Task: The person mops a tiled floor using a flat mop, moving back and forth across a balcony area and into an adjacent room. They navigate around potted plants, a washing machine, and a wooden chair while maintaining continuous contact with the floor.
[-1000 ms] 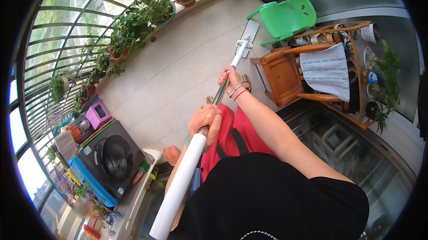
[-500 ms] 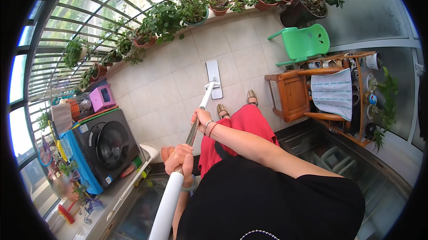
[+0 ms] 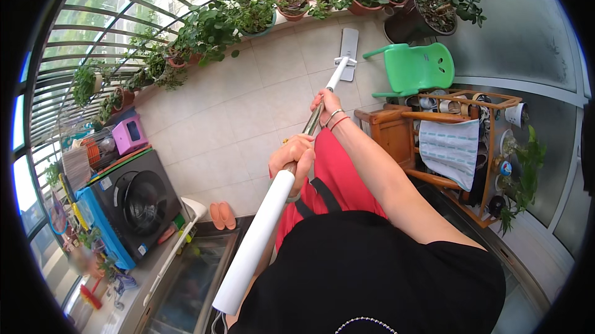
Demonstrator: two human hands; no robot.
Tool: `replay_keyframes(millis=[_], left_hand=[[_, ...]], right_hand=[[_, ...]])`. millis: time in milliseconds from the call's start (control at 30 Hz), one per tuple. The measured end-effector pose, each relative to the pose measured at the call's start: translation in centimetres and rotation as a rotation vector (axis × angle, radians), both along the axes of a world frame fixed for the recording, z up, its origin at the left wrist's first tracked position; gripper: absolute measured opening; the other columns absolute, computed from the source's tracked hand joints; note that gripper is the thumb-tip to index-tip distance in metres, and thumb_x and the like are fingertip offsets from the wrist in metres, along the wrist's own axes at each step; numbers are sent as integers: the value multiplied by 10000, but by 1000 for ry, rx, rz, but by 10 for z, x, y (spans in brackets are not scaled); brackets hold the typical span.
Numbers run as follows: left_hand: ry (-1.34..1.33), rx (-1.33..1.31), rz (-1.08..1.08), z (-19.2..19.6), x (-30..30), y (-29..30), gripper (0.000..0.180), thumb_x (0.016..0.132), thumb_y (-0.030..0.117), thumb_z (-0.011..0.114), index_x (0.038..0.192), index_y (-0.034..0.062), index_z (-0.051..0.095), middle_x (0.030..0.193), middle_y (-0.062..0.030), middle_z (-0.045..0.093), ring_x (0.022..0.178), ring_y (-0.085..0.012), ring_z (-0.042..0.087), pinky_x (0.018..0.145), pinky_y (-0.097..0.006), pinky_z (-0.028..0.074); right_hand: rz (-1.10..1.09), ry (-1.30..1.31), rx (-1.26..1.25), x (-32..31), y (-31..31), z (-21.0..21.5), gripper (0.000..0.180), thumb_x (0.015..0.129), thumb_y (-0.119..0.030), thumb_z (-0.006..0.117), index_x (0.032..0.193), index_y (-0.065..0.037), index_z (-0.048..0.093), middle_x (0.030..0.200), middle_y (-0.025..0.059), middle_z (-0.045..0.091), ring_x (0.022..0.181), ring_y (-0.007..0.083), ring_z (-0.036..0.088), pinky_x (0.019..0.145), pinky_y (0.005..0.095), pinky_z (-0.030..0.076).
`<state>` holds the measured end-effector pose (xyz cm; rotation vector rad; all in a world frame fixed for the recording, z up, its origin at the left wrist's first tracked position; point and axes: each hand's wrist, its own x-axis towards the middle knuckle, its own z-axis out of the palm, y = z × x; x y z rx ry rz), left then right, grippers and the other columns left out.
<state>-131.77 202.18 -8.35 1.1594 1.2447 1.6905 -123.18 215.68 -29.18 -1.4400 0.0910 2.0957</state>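
A flat mop (image 3: 336, 76) with a long white and metal handle runs from my body out to the far right of the tiled floor. Its rectangular grey-white head (image 3: 349, 42) lies flat on the tiles, left of the green chair and just short of the potted plants. My left hand (image 3: 294, 155) is wrapped round the handle just beyond the thick white grip. Farther along the pole, my right hand (image 3: 324, 101) closes round the metal part, with bracelets on that wrist. The handle slants up toward me.
A green plastic chair (image 3: 414, 68) stands at the right, by a wooden chair (image 3: 389, 130) and a rack with shoes and a towel (image 3: 450, 151). Potted plants (image 3: 251, 11) line the far ledge. On the left stand a washing machine (image 3: 141, 200) and pink slippers (image 3: 222, 215).
The mop head has slid away from me and to the right, toward the plants and green chair. Both hands have moved right and forward with the handle, and my view has shifted slightly.
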Motion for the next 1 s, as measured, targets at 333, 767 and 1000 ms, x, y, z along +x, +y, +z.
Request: replay_keyframes(millis=[333, 767, 1000], left_hand=[[153, 9, -142, -32, 29, 139, 307, 775, -74, 636, 606, 39, 405, 585, -57, 464, 569, -197, 511, 757, -342, 520], [-39, -152, 294, -25, -11, 29, 265, 889, -82, 501, 665, 42, 431, 612, -24, 477, 608, -137, 496, 843, -399, 479], [-23, -307, 641, 30, -40, -143, 266, 945, -14, 426, 690, 62, 417, 597, -11, 430, 641, -140, 468, 876, -413, 453]], right_hand=[[114, 131, -10, 60, 149, -28, 100, 876, -116, 472, 798, -80, 421, 570, 7, 431, 505, 148, 422, 494, 321, 400], [414, -247, -26, -31, 52, -36, 113, 907, -143, 440, 852, -46, 432, 640, 63, 469, 520, 200, 522, 470, 374, 462], [791, -380, -80, -120, -140, 24, 207, 934, -196, 436, 895, 4, 470, 690, 99, 537, 516, 256, 618, 433, 387, 544]])
